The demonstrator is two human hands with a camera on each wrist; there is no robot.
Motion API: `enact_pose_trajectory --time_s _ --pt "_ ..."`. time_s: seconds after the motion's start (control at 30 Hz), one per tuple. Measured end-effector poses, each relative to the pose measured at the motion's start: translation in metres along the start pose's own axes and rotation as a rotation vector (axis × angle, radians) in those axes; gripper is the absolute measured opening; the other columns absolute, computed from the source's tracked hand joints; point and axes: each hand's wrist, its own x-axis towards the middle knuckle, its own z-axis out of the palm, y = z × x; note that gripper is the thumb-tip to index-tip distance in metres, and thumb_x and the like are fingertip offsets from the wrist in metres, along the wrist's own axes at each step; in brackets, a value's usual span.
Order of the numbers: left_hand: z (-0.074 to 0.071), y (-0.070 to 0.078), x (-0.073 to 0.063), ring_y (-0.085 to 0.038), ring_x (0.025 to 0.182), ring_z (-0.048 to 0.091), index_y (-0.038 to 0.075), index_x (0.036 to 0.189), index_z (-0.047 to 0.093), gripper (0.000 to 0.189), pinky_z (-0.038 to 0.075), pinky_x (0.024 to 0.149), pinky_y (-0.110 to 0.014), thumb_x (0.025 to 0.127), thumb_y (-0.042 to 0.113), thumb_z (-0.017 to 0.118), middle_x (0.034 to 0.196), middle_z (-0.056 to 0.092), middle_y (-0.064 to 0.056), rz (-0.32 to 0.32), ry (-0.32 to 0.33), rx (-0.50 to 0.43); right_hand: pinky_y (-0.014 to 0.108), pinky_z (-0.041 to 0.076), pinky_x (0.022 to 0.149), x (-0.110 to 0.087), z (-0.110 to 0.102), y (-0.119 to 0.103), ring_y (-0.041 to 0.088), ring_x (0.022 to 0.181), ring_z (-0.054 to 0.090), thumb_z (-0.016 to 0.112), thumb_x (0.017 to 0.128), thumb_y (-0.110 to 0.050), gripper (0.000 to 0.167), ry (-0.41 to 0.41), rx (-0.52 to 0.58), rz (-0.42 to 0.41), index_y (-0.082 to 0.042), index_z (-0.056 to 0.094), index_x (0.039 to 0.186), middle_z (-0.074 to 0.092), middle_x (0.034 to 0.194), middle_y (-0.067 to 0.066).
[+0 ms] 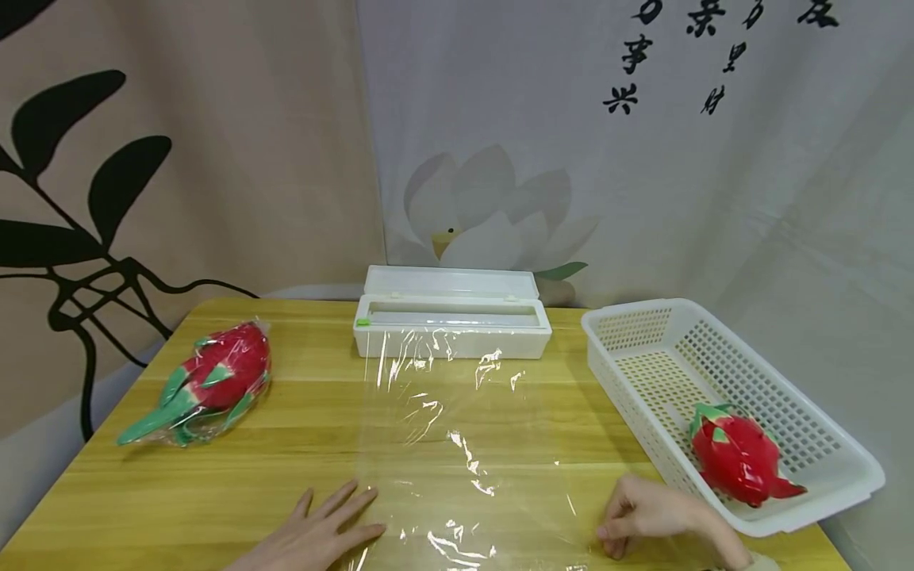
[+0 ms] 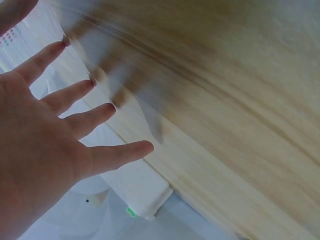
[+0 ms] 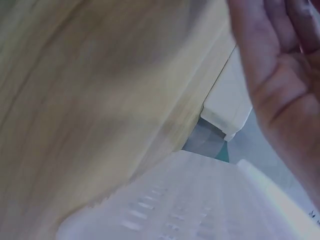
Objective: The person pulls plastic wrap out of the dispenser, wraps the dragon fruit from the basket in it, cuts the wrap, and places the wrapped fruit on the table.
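Observation:
A sheet of clear plastic wrap point(image 1: 457, 444) lies pulled out over the wooden table, running from a white wrap dispenser point(image 1: 450, 341) whose lid stands raised. My left hand point(image 1: 321, 527) is at the sheet's left edge, fingers spread and fairly straight; in the left wrist view, the hand point(image 2: 55, 120) holds nothing. Just beyond the sheet's right edge is my right hand point(image 1: 646, 511), its fingers loosely bent downward, with nothing seen in them. Part of that hand point(image 3: 285, 75) is cut off in the right wrist view.
At the left lies a wrapped red dragon fruit point(image 1: 228, 365) with green tips. A white perforated basket point(image 1: 621, 396) stands right, close beside my right hand, holding an unwrapped dragon fruit point(image 1: 739, 460). Behind the table hangs a printed curtain point(image 1: 485, 95).

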Motion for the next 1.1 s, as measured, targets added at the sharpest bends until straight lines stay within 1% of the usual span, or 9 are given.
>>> enact_pose_trajectory --time_s 0.07,0.13,0.23,0.4,0.53,0.63,0.8,0.93,1.1 --pt "0.000 -0.001 0.000 -0.051 0.132 0.035 0.031 0.137 0.050 0.064 0.031 0.086 -0.081 0.085 0.069 0.048 0.149 0.039 -0.016 -0.006 -0.013 -0.011 0.021 0.056 0.064 0.001 -0.001 -0.003 -0.004 0.074 0.064 0.058 0.094 -0.019 0.024 0.005 -0.108 -0.046 0.000 0.073 0.091 0.074 0.082 0.015" --pt "-0.001 -0.001 0.000 -0.052 0.132 0.034 0.031 0.137 0.050 0.065 0.031 0.087 -0.081 0.084 0.069 0.048 0.149 0.038 -0.017 -0.014 -0.024 -0.022 0.020 0.055 0.066 0.003 0.000 -0.011 -0.006 0.080 0.062 0.058 0.095 -0.020 0.022 0.050 -0.239 -0.096 -0.004 0.072 0.099 0.074 0.089 0.009" --pt "-0.001 -0.001 0.001 -0.052 0.132 0.033 0.031 0.136 0.050 0.065 0.032 0.087 -0.080 0.084 0.069 0.049 0.150 0.038 -0.017 -0.016 -0.031 -0.029 0.020 0.055 0.070 0.003 0.000 -0.031 -0.004 0.088 0.062 0.058 0.095 -0.023 0.024 0.221 -0.423 -0.134 -0.006 0.069 0.108 0.073 0.100 0.002" --pt "-0.001 0.000 0.001 -0.051 0.133 0.033 0.030 0.136 0.051 0.065 0.034 0.086 -0.078 0.084 0.070 0.049 0.150 0.038 -0.016 -0.018 -0.032 -0.034 0.021 0.055 0.072 -0.013 -0.011 -0.069 -0.003 0.089 0.062 0.061 0.093 -0.025 0.020 0.546 -0.656 -0.115 -0.017 0.069 0.110 0.072 0.103 -0.007" --pt "-0.001 -0.001 0.001 -0.051 0.132 0.034 0.030 0.135 0.051 0.065 0.035 0.086 -0.078 0.084 0.070 0.049 0.150 0.038 -0.017 -0.018 -0.016 -0.029 0.027 0.056 0.074 -0.033 -0.034 -0.087 0.009 0.094 0.066 0.066 0.089 -0.018 0.024 0.702 -0.821 -0.064 -0.017 0.067 0.113 0.071 0.109 -0.004" --pt "-0.001 -0.001 0.000 -0.051 0.132 0.034 0.029 0.135 0.051 0.066 0.035 0.085 -0.078 0.083 0.070 0.049 0.149 0.038 -0.018 -0.023 -0.008 -0.026 0.042 0.056 0.080 -0.048 -0.056 -0.086 0.028 0.101 0.065 0.069 0.087 -0.019 0.035 0.709 -0.903 0.087 -0.010 0.063 0.120 0.068 0.117 0.011" --pt "-0.002 0.000 0.001 -0.051 0.133 0.033 0.028 0.135 0.051 0.067 0.034 0.086 -0.079 0.083 0.069 0.051 0.150 0.037 -0.017 -0.037 -0.022 -0.043 0.064 0.047 0.084 -0.066 -0.093 -0.066 0.054 0.110 0.049 0.068 0.086 -0.027 0.062 0.628 -0.882 0.396 0.006 0.046 0.133 0.047 0.128 0.038" --pt "-0.003 0.000 0.001 -0.051 0.134 0.032 0.028 0.136 0.051 0.067 0.033 0.087 -0.079 0.083 0.069 0.051 0.151 0.036 -0.017 -0.042 -0.030 -0.056 0.070 0.041 0.084 -0.074 -0.115 -0.048 0.062 0.113 0.036 0.069 0.081 -0.043 0.086 0.573 -0.822 0.576 0.014 0.035 0.135 0.035 0.129 0.048" --pt "-0.002 -0.001 0.000 -0.051 0.132 0.034 0.028 0.135 0.051 0.066 0.035 0.084 -0.079 0.084 0.069 0.050 0.149 0.038 -0.017 0.002 0.011 -0.007 0.066 0.046 0.084 -0.075 -0.122 -0.031 0.058 0.108 0.043 0.068 0.076 -0.059 0.105 0.407 -0.689 0.767 0.016 0.028 0.137 0.038 0.126 0.047"
